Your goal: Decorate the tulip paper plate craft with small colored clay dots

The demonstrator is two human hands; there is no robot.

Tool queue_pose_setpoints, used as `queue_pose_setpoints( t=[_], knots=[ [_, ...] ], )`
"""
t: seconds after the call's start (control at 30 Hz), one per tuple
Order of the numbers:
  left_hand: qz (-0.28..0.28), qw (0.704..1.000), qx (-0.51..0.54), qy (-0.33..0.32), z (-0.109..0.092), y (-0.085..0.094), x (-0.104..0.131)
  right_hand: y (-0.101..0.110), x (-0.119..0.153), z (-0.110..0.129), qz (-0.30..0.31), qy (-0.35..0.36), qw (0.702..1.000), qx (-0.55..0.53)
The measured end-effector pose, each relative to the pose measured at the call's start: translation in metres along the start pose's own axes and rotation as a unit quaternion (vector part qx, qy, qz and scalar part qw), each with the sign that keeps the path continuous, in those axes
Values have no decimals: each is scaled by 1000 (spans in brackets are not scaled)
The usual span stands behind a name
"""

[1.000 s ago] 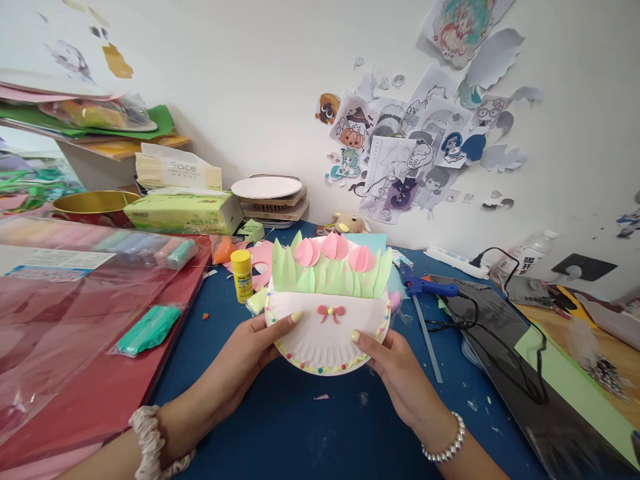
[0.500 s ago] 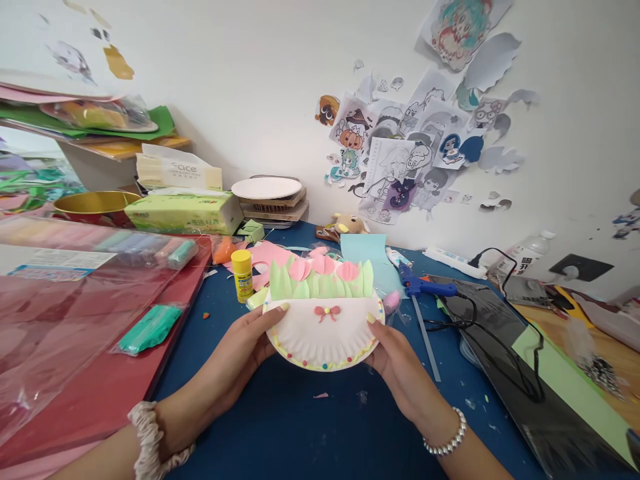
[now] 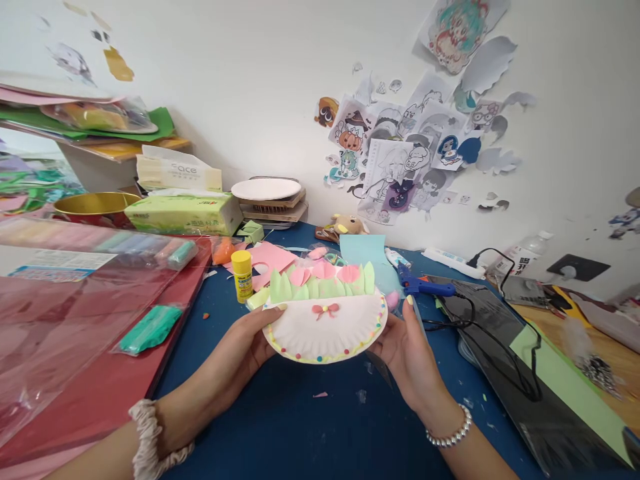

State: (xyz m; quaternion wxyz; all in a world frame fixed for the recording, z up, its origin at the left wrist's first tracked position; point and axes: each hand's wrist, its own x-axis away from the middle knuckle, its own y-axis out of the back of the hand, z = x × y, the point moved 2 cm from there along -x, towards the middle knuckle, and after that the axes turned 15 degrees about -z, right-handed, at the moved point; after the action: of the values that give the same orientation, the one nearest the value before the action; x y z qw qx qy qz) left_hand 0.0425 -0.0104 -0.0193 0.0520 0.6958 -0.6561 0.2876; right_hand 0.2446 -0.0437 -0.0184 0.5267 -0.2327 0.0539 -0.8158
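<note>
A white half paper-plate basket (image 3: 300, 327) is held over the blue table. Green paper leaves and pink paper flowers stand along its top, a red bow with a yellow centre sits on its front, and coloured dots follow its curved rim. My left hand (image 3: 253, 337) grips its left edge, thumb in front and fingers behind. At the right edge, my right hand (image 3: 407, 353) has its thumb raised off the plate; its fingers are partly hidden beside and behind the rim. A yellow glue stick (image 3: 243, 277) stands to the left of the basket.
A blue glue gun (image 3: 427, 287) with a black cord lies at the right, by a dark flat sheet (image 3: 525, 393). On the left lie a red board (image 3: 100, 407) and a wrapped green clay pack (image 3: 150, 329). Pink paper scraps (image 3: 273, 255) and blue paper (image 3: 363, 248) lie behind.
My right thumb has lifted off the plate's front and the right hand has shifted slightly outward. The basket has tipped back a little, while my left hand keeps its grip.
</note>
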Motion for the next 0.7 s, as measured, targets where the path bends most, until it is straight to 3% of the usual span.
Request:
queue_pose_setpoints(
  t=[0.17,0.37,0.57,0.7],
  knots=[
    [1,1000,7,-1,-1,-1,3,6,-1,4,-20,27,999,37],
    [-18,999,27,-9,1,0,1,13,-5,12,-11,95,970,223],
    [-46,998,28,25,2,0,1,7,1,10,117,177,905,369],
    [-48,998,20,35,2,0,2,2,11,11,190,173,891,374]
  ],
)
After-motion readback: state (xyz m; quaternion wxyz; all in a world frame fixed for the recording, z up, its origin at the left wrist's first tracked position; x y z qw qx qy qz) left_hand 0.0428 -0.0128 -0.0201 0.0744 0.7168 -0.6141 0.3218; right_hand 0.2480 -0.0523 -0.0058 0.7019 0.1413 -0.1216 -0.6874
